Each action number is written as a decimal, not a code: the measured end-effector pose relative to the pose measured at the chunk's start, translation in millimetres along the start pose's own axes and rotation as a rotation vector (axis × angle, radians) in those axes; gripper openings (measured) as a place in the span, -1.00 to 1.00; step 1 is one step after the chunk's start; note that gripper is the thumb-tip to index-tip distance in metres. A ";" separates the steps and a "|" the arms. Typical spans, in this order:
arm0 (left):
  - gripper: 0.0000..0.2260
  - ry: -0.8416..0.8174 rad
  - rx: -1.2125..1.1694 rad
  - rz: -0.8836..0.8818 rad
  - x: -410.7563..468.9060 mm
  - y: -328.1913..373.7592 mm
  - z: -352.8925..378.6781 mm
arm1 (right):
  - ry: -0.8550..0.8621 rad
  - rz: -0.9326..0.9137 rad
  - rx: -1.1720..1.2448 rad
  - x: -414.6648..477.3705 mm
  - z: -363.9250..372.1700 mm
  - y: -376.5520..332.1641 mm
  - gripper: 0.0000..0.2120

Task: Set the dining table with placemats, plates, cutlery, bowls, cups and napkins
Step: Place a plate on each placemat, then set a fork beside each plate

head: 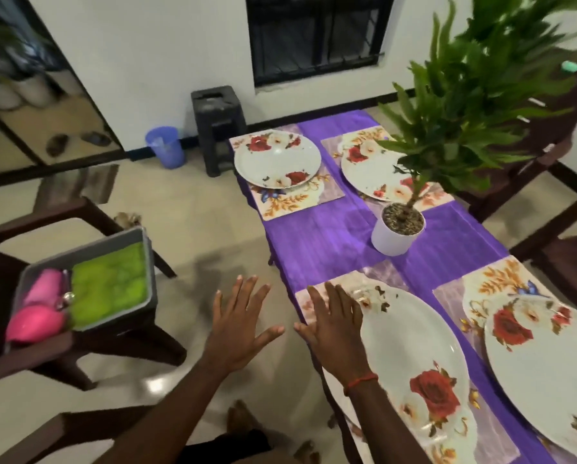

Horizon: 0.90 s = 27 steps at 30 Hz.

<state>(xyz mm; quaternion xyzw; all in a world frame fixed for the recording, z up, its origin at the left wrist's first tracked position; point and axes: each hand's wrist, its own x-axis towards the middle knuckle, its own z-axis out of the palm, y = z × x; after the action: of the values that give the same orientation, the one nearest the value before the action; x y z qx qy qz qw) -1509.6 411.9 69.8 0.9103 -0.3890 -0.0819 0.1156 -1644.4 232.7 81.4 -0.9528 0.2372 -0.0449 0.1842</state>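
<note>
1. The left grip [238,324], a bare hand, is open with fingers straight and spread, holding nothing. It hovers over the floor just beside the tabletop's [314,242] left edge.
2. The right grip [335,324], also bare, is open and flat with fingers straight and empty. It lies over the left edge of the floral rectangular placemat [377,272] at the near left corner. Its fingers reach the rim of the white rose-printed round plate [414,363] there; I cannot tell whether they touch it. A red thread band [360,382] circles that wrist.
3. A second rose plate [548,363] sits on its own placemat [501,279] at the near right corner.
4. Two more plates on placemats lie at the far end, one at the far left corner [277,159] and one to its right [370,172].
5. A green leafy plant in a white round pot [397,237] stands mid-tabletop on the purple cloth.
6. Left of the tabletop, a grey rectangular tray [146,262] rests on a dark brown chair [79,363]. It holds a lime-green folded cloth [110,283] and pink cups [43,306] lying on their sides.
</note>
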 end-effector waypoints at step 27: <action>-0.22 0.225 -0.043 -0.491 -3.9 -195.3 -57.4 | -0.202 -0.496 -0.130 172.3 54.9 -207.9 -0.33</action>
<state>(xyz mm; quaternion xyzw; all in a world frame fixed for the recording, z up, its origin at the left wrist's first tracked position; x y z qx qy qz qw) -1363.9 554.2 71.6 0.9781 -0.1394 -0.0139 0.1541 -1392.1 340.4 107.6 -0.9912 -0.0206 0.0221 0.1286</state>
